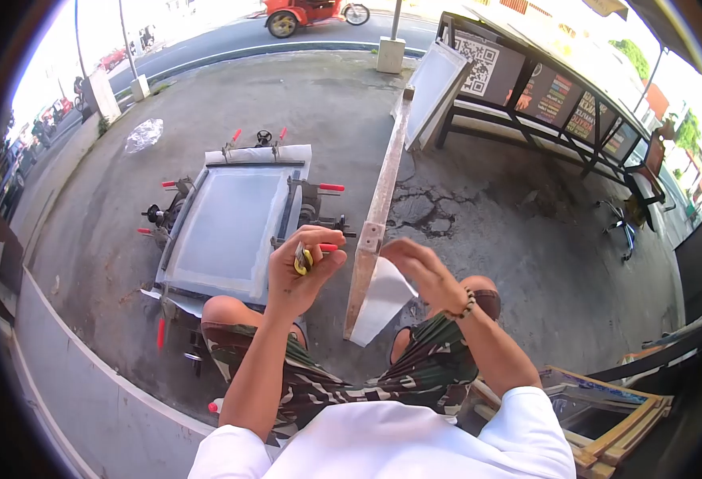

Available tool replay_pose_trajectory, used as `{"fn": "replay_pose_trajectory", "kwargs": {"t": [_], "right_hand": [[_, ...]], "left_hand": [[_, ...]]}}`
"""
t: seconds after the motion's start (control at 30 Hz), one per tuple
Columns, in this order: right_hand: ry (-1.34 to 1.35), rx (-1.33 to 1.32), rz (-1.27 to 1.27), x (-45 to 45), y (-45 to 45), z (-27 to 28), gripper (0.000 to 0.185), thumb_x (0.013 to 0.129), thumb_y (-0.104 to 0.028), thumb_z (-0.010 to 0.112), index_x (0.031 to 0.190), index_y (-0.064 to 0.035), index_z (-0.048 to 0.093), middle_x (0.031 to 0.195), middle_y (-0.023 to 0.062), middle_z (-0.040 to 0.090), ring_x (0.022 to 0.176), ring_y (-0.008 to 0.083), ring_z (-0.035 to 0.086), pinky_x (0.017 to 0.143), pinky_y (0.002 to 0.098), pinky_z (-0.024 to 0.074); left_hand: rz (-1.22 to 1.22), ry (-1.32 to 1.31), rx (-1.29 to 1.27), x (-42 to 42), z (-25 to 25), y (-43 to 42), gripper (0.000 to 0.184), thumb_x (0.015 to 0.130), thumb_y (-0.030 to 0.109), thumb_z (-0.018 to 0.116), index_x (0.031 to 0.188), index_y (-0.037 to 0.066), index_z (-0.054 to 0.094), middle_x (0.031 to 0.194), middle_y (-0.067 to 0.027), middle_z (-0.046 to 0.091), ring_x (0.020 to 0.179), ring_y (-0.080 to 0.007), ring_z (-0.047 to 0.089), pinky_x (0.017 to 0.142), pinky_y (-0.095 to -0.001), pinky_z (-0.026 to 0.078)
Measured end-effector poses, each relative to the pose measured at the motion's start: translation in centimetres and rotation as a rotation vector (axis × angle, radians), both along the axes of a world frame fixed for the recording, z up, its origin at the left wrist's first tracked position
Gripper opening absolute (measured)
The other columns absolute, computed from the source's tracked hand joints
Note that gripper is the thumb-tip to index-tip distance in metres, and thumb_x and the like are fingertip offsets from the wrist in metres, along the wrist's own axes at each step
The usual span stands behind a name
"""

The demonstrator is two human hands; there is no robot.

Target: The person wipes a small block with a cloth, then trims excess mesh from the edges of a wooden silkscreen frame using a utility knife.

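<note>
My left hand [299,271] is raised over my left knee, its fingers curled round a small tool with yellow-and-black handles [303,259]; its exact kind is hard to make out. Between my knees a wooden frame [384,188] stands on edge, seen along its narrow side. A loose flap of white mesh [383,299] hangs from its right side near me. My right hand [423,275] is beside that side of the frame, fingers stretched and slightly bent towards the wood. Whether the fingertips touch it I cannot tell.
At left stands a screen-stretching rig [231,219] with white mesh and red-handled clamps. Crumpled clear plastic [144,135] lies beyond it. A white panel [439,84] leans on a black sign rack [527,132]. Wooden frames [614,431] lie at lower right. A low wall [87,375] runs along the left.
</note>
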State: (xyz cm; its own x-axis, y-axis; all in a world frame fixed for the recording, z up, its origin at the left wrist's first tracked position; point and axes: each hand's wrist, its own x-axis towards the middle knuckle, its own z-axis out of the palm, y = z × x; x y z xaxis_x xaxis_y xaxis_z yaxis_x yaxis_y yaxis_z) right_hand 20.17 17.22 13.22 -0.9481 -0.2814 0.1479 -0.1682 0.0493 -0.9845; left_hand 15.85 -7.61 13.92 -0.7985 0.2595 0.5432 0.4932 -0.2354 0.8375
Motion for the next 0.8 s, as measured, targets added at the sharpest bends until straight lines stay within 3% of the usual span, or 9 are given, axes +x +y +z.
{"fn": "replay_pose_trajectory", "kwargs": {"t": [0.1, 0.17, 0.23, 0.27, 0.47, 0.5, 0.67, 0.73, 0.8], "right_hand": [[0.153, -0.227, -0.015, 1.9, -1.2, 2.6, 0.046, 0.092, -0.032, 0.074, 0.118, 0.0020, 0.058, 0.108, 0.0132, 0.065, 0.101, 0.0203, 0.065, 0.085, 0.0368, 0.0539], [0.566, 0.283, -0.248, 3.2, -2.9, 3.8, 0.054, 0.082, -0.034, 0.084, 0.115, 0.0014, 0.058, 0.106, 0.0153, 0.065, 0.100, 0.0261, 0.067, 0.082, 0.0380, 0.0559], [0.597, 0.366, -0.333, 4.0, -4.3, 4.1, 0.057, 0.078, -0.033, 0.087, 0.113, 0.0014, 0.059, 0.105, 0.0163, 0.065, 0.098, 0.0288, 0.067, 0.081, 0.0380, 0.0566], [0.654, 0.454, -0.413, 3.9, -4.7, 4.0, 0.059, 0.074, -0.032, 0.090, 0.111, 0.0014, 0.059, 0.105, 0.0173, 0.065, 0.096, 0.0315, 0.068, 0.079, 0.0381, 0.0574], [0.702, 0.428, -0.552, 3.3, -4.8, 2.5, 0.034, 0.079, -0.019, 0.085, 0.098, 0.0013, 0.065, 0.096, 0.0174, 0.067, 0.080, 0.0319, 0.070, 0.074, 0.0381, 0.0572], [0.733, 0.460, -0.513, 3.4, -4.5, 2.9, 0.022, 0.086, -0.012, 0.078, 0.097, 0.0030, 0.067, 0.094, 0.0166, 0.068, 0.081, 0.0289, 0.071, 0.074, 0.0369, 0.0570], [0.601, 0.290, -0.318, 2.8, -3.6, 1.8, 0.017, 0.095, -0.007, 0.068, 0.106, 0.0056, 0.069, 0.103, 0.0141, 0.069, 0.085, 0.0198, 0.069, 0.072, 0.0316, 0.0561], [0.514, 0.124, -0.281, 2.4, -3.7, 0.9, 0.018, 0.095, -0.008, 0.069, 0.106, 0.0062, 0.068, 0.106, 0.0130, 0.067, 0.090, 0.0166, 0.067, 0.075, 0.0291, 0.0545], [0.451, 0.074, -0.256, 2.2, -3.2, -0.7, 0.033, 0.089, -0.016, 0.078, 0.111, 0.0046, 0.067, 0.106, 0.0131, 0.066, 0.094, 0.0197, 0.065, 0.079, 0.0314, 0.0534]], "left_hand": [[-0.006, -0.111, 0.006, 1.1, 0.8, 0.6, 0.021, 0.090, 0.007, 0.076, 0.110, 0.002, 0.072, 0.101, -0.0026, 0.071, 0.065, -0.0014, 0.042, 0.059, -0.0187, 0.037], [-0.003, -0.188, 0.053, 1.6, 0.8, 1.3, 0.016, 0.090, 0.008, 0.076, 0.105, 0.004, 0.073, 0.087, 0.0021, 0.069, 0.062, -0.0008, 0.040, 0.055, -0.0189, 0.034], [0.042, 0.036, 0.057, 0.7, 0.4, 2.5, 0.014, 0.088, 0.009, 0.080, 0.100, 0.004, 0.073, 0.079, 0.0036, 0.065, 0.060, 0.0001, 0.040, 0.052, -0.0183, 0.031], [0.018, 0.000, 0.071, 0.2, 0.3, 2.8, 0.015, 0.086, 0.010, 0.081, 0.098, 0.004, 0.073, 0.077, 0.0037, 0.064, 0.060, 0.0001, 0.040, 0.052, -0.0184, 0.031], [0.051, -0.075, -0.022, 0.1, 0.2, 2.5, 0.025, 0.082, 0.013, 0.086, 0.101, 0.004, 0.072, 0.077, 0.0045, 0.061, 0.062, -0.0005, 0.043, 0.054, -0.0190, 0.034], [0.053, -0.050, 0.001, 0.1, 0.6, 2.5, 0.028, 0.082, 0.014, 0.087, 0.104, 0.004, 0.072, 0.078, 0.0049, 0.060, 0.063, -0.0005, 0.044, 0.055, -0.0189, 0.036], [0.080, 0.021, -0.070, -0.3, 2.5, 1.6, 0.041, 0.082, 0.019, 0.087, 0.120, 0.009, 0.073, 0.086, 0.0050, 0.061, 0.071, -0.0014, 0.049, 0.064, -0.0193, 0.041], [-0.003, 0.069, -0.129, -1.1, 2.8, 1.6, 0.045, 0.083, 0.023, 0.086, 0.123, 0.011, 0.072, 0.084, 0.0053, 0.060, 0.072, -0.0024, 0.049, 0.065, -0.0197, 0.043], [-0.037, 0.091, -0.150, -1.3, 2.9, 1.5, 0.046, 0.084, 0.026, 0.086, 0.125, 0.011, 0.072, 0.083, 0.0054, 0.060, 0.071, -0.0026, 0.049, 0.064, -0.0194, 0.042]]}}
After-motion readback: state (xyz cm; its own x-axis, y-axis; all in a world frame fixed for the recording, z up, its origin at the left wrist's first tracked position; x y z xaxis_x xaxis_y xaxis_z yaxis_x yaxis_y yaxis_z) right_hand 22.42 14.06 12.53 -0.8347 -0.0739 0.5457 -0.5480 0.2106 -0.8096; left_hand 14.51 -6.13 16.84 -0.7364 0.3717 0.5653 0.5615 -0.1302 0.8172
